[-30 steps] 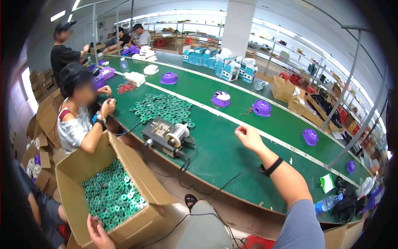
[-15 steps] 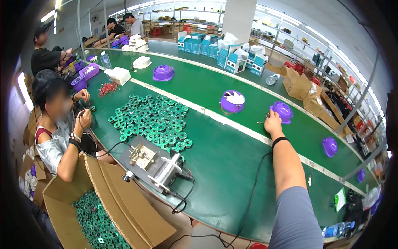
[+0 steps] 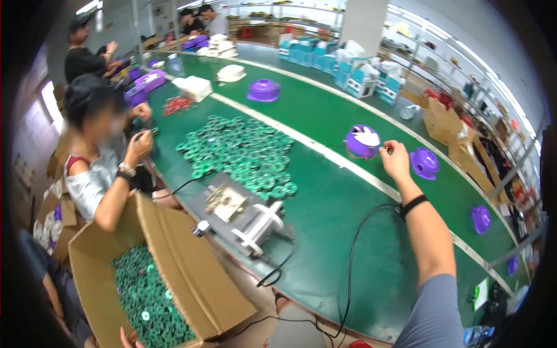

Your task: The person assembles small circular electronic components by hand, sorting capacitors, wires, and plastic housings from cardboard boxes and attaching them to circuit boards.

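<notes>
My right hand (image 3: 395, 159) reaches over the green belt between two purple housings. Its thumb and fingertips are pinched together on a small dark piece that I cannot make out. Just left of the fingertips is a round purple housing (image 3: 357, 147) with white fan blades (image 3: 368, 137) in it and a thin reddish wire along its side. To the right of the hand lies another purple housing (image 3: 425, 164). At the bottom edge, fingers of my left hand (image 3: 130, 339) show with a gap between them, beside a cardboard box (image 3: 197, 278) of green-and-black coils (image 3: 148, 293).
Many green coils (image 3: 238, 152) cover the table, near a winding device (image 3: 252, 223) with a black cable (image 3: 351, 255). A co-worker (image 3: 96, 168) sits at the left, hands raised. More purple housings (image 3: 264, 90) stand on the belt; blue-and-white boxes (image 3: 316, 55) line its far side.
My right hand has moved from beside the right-hand purple housing toward the one with fan blades. The view has shifted, and fingers of my left hand now show at the bottom.
</notes>
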Motion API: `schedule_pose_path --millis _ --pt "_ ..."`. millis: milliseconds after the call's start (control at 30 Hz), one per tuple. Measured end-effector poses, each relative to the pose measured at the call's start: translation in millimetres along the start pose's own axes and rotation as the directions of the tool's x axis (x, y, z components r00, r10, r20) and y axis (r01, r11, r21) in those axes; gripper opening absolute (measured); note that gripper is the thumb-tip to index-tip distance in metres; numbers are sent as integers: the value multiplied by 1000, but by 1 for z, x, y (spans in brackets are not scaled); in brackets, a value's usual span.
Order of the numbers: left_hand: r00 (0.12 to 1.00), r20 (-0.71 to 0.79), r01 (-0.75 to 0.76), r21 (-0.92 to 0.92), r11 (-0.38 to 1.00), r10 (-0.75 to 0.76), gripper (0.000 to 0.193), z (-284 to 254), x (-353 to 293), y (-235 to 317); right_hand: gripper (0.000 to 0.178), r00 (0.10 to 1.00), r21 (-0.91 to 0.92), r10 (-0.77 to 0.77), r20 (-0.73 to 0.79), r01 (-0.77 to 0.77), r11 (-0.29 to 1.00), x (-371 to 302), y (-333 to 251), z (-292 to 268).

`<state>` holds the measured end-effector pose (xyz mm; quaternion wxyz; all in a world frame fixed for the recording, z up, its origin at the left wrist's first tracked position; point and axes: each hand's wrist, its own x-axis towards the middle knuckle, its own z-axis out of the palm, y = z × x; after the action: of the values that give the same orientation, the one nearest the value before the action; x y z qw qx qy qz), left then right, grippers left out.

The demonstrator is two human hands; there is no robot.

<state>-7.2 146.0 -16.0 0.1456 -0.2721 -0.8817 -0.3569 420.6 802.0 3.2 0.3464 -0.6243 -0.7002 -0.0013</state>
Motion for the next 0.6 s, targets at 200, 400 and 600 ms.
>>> schedule_pose_path --millis 200,400,600 --pt "998 -2 56 48 997 -56 42 -9 -2 2 38 887 429 -355 295 209 879 -76 -191 -102" --pt "968 99 215 140 967 -229 52 -26 -3 -10 39 533 619 -777 336 497 608 -167 -363 -159" --pt "1000 11 -10 -75 997 11 65 -5 -4 -47 35 525 282 -665 532 630 724 -185 -495 -52"
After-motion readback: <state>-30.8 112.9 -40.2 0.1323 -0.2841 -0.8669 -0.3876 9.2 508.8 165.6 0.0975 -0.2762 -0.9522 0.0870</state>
